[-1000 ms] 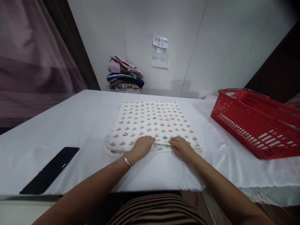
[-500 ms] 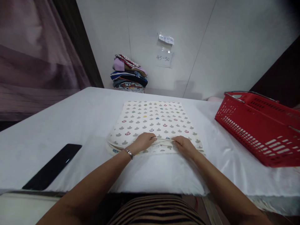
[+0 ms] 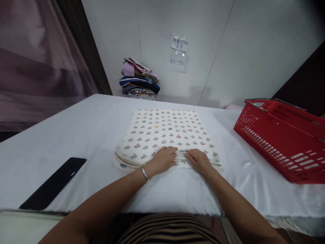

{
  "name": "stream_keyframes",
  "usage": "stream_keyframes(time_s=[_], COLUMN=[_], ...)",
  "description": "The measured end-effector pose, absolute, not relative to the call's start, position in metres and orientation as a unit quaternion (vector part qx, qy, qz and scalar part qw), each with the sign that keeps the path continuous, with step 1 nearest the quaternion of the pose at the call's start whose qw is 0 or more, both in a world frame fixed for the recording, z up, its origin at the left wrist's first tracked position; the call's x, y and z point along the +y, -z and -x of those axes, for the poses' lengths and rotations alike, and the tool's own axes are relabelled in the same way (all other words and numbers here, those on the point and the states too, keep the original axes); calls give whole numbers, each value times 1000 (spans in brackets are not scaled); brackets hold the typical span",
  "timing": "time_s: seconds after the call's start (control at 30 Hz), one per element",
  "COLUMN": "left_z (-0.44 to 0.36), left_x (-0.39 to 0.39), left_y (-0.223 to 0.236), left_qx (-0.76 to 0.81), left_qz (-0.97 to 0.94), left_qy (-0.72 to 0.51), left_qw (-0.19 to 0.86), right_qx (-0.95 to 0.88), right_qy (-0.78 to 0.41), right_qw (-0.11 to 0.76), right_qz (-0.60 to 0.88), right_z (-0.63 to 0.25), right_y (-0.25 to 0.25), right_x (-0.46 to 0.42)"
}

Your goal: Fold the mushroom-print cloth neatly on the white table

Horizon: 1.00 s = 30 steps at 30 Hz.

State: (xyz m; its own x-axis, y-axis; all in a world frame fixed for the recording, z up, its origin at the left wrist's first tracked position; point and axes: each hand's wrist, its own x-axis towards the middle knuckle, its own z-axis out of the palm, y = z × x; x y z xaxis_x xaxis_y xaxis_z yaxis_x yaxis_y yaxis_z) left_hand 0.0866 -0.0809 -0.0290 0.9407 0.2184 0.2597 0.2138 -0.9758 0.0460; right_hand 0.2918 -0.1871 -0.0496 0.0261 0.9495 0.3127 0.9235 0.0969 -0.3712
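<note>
A folded cream cloth (image 3: 165, 132) printed with small grey and coloured shapes lies flat on the white table (image 3: 83, 125). Both hands rest on its near edge. My left hand (image 3: 162, 159), with a metal bracelet at the wrist, lies over the hem with fingers bent onto the fabric. My right hand (image 3: 199, 159) pinches the top layer of the same hem, thumb and fingers closed on it. The two hands are almost touching.
A red plastic basket (image 3: 281, 139) with metal handles sits at the right of the table. A black phone (image 3: 53, 183) lies near the front left edge. A stack of folded clothes (image 3: 139, 79) stands against the back wall under paper labels (image 3: 179, 54).
My left hand has slid right along the hem towards my right hand. The lifted top layer has settled lower. The cloth has stayed in place.
</note>
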Motion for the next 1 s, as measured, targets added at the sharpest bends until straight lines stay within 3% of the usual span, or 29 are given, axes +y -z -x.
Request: stream_keyframes(time_s=[0.43,1.0], left_z=[-86,-89], left_x=[-103,-107], left_y=[27,34], left_qx=[87,155], left_qz=[-972,-933], left_qy=[-215,-294], left_qw=[16,138], right_qx=[-761,-774], right_qy=[100,92], right_qw=[304,267], right_qz=[564,567], right_z=[-283,-280], right_y=[49,51], right_x=[-197,-203])
